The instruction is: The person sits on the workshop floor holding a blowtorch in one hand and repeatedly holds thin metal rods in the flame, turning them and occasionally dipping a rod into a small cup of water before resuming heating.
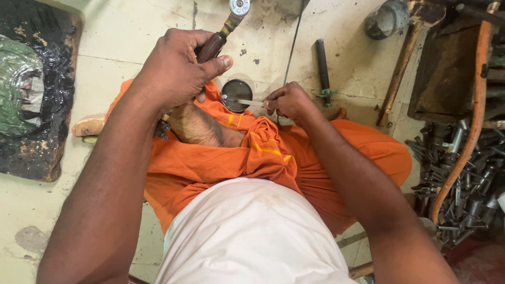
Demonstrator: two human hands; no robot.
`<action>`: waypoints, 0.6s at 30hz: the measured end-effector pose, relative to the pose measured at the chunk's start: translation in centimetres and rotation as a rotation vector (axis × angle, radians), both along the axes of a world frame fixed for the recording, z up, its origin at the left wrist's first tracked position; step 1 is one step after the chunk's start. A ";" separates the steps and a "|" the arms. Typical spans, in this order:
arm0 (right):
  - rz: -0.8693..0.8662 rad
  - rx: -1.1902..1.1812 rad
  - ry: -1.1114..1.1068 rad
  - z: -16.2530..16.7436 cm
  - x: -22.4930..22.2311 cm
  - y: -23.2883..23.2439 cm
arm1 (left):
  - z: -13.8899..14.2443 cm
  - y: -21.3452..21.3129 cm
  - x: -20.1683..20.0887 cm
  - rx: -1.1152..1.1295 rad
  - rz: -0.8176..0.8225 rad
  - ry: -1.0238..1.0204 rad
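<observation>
Left hand: the left hand (176,66) is clamped around the dark wooden handle of a torch-like tool (223,32), whose brass neck and round silver head point to the far side of the scene.
Right hand: the right hand (288,101) is closed in a pinch on one end of a thin metal strip (243,101), held level just above the lap.
Metal strip: its free end is reached out to the left, over a small round dark tin (236,94) that is set on the floor just beyond the orange cloth (273,152); whether strip and tin touch cannot be told.
Posture: the work is done seated on the pale tiled floor (121,42), with the knees spread and the tin between them.
Doing the step well: as judged here, the strip is best kept steady and level over the tin, with the pinch held well back from the worked end; the tool head is best kept pointed away from the cloth and the bare leg.
Risk: the orange cloth lies just beside the tin and could be caught.
Far right: a black cylindrical rod (322,63) is laid on the floor, and a heap of grey metal parts (463,173) is piled beside an orange hose (476,110).
Left: a black, tar-smeared slab (52,105) is seen.
</observation>
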State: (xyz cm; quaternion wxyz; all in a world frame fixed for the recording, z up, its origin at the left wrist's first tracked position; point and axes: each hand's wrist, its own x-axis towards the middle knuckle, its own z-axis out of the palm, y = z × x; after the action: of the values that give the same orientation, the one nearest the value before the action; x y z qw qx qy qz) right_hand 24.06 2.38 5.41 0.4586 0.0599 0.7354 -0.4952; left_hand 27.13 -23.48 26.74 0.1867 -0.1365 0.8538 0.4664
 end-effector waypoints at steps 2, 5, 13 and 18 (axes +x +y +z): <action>-0.034 0.006 -0.076 -0.3 -0.1 0.2 | 0.0 0.0 0.0 0.000 0.001 -0.018; -0.089 -0.014 -0.145 -0.3 -0.2 0.7 | -0.1 0.0 0.0 0.020 0.042 -0.053; -0.273 -0.219 -0.218 1.9 -1.3 3.2 | 0.0 -0.2 -0.1 0.007 0.028 -0.014; -0.502 -0.199 -0.032 5.7 -5.1 6.0 | 0.9 0.0 -1.0 0.004 0.039 -0.052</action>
State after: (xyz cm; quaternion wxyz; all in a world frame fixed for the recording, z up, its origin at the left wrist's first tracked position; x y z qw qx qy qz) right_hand 18.94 8.42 11.10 0.3369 0.2029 0.6377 -0.6624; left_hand 26.14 -23.53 27.63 0.1999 -0.1645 0.8450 0.4680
